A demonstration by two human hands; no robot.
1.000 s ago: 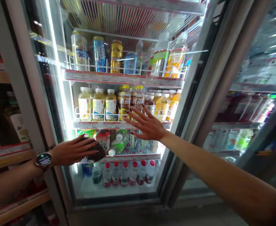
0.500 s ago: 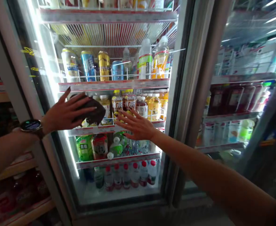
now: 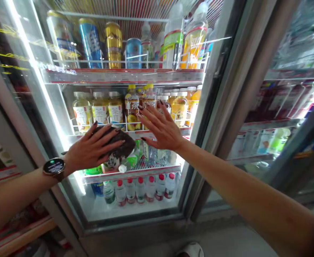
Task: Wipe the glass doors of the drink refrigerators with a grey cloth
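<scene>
My left hand, with a smartwatch on the wrist, spreads over a dark cloth and holds it flat against the glass door of a lit drinks cooler. Behind the cloth are the lower shelf rail and a dark-labelled bottle, partly hidden. My right hand is open, fingers spread, at the glass in front of the yellow-capped tea bottles; whether its palm touches the pane I cannot tell. It holds nothing.
Cans and bottles fill the cooler shelves, with red-capped water bottles at the bottom. A metal door frame stands to the right, beside another glass-fronted cooler. Shelving is at the left. A shoe shows on the floor.
The view has come closer and tilted down. My left hand has slid the cloth lower across the glass, from the tea bottles towards the shelf beneath. My right hand sits slightly higher against the bottles.
</scene>
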